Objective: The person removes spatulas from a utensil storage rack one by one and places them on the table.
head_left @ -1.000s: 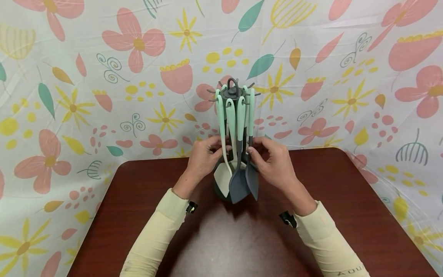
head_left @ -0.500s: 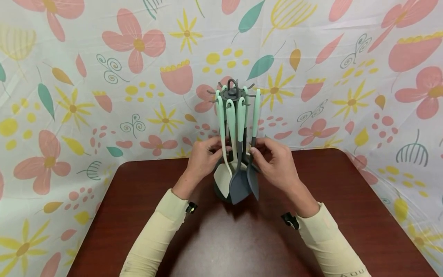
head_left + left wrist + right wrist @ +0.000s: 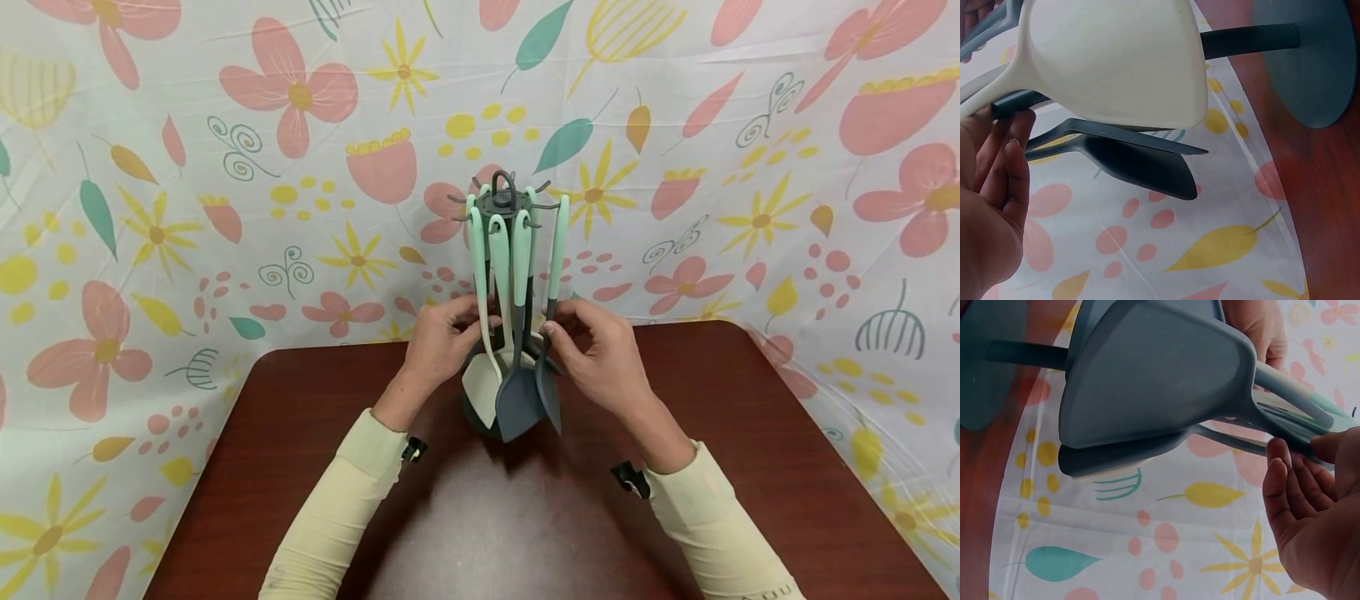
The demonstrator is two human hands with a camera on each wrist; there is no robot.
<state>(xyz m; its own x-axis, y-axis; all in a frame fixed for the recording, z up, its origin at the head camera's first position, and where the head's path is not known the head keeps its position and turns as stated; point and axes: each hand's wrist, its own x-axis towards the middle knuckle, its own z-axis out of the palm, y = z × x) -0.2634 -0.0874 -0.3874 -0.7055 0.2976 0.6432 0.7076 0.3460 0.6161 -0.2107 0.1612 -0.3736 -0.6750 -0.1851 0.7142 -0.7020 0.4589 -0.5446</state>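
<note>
A dark utensil stand [image 3: 503,201] with a round base stands on the table, several mint-handled utensils hanging from its hooks. My right hand [image 3: 603,354] pinches the neck of a grey spatula [image 3: 549,392] on the stand's right side; in the right wrist view its broad blade [image 3: 1160,375] faces the camera. That spatula's handle top is at the outer end of a hook; I cannot tell whether it is still on it. My left hand [image 3: 438,346] reaches behind a cream turner [image 3: 482,387] and grips the stand's dark pole [image 3: 1019,102]. Another grey spatula [image 3: 520,404] hangs at the front.
The dark red-brown table [image 3: 517,533] extends in front of the stand and to both sides. A flower-printed cloth [image 3: 300,208] hangs close behind it. Other utensils, among them dark ones [image 3: 1141,165], hang close together around the pole.
The right-hand grey spatula's handle has moved outward to the right along its hook, and my right hand has shifted slightly right with it. My left hand and the stand have stayed in place.
</note>
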